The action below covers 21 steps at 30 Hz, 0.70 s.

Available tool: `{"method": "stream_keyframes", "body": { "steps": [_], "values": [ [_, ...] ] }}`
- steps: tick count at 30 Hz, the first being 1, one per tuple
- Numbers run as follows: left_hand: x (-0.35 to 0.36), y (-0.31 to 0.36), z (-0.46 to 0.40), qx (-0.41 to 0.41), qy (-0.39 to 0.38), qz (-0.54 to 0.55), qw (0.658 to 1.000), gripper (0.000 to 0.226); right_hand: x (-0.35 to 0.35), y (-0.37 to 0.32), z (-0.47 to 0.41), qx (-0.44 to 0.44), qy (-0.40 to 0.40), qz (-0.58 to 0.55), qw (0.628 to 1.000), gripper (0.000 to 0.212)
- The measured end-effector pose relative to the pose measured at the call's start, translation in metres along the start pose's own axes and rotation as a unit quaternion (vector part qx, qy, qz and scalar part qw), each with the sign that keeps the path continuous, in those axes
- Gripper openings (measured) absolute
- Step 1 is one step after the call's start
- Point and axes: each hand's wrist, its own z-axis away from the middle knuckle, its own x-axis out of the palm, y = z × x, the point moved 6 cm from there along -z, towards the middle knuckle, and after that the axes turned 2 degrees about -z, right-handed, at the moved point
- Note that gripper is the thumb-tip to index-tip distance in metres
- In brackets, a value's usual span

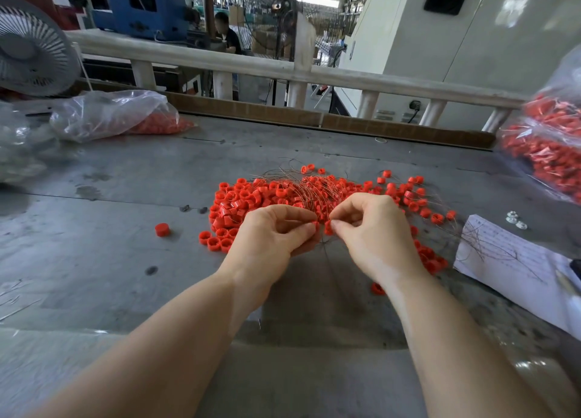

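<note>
A heap of small red plastic rings (248,200) lies on the grey metal table (125,178), with a fan of thin wires (301,185) spread over it. My left hand (276,235) and my right hand (374,226) meet just in front of the heap. The left fingers curl round a red ring and thin wires that hang below the hand. The right thumb and forefinger pinch another red ring (328,227) right beside it. What lies inside the left palm is hidden.
One red ring (162,229) lies alone at the left. Clear bags of red rings sit at the back left (125,116) and right edge (547,147). A written paper sheet (515,260) with wires lies right. A fan (31,46) stands far left; a rail (220,62) runs behind.
</note>
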Motion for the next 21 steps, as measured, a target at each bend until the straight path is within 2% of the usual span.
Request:
{"method": "stream_keyframes", "body": {
  "steps": [3, 6, 9, 21],
  "values": [
    [0.0012, 0.0018, 0.0008, 0.045, -0.003, -0.12, 0.992, 0.018, 0.0029, 0.0, 0.0011, -0.002, -0.012, 0.056, 0.998, 0.013],
    [0.0028, 0.0064, 0.0013, 0.096, 0.002, -0.254, 0.962, 0.022, 0.0046, -0.0006, 0.0019, 0.001, -0.024, 0.095, 0.995, 0.012],
    [0.0035, 0.0086, 0.0014, 0.126, 0.007, -0.334, 0.934, 0.015, 0.0048, 0.0005, 0.002, 0.013, -0.027, 0.113, 0.993, 0.012],
    [-0.0002, 0.0063, 0.001, 0.14, 0.033, -0.405, 0.903, 0.016, 0.0055, 0.0077, 0.0018, 0.034, -0.03, 0.16, 0.986, 0.018]
  ]
}}
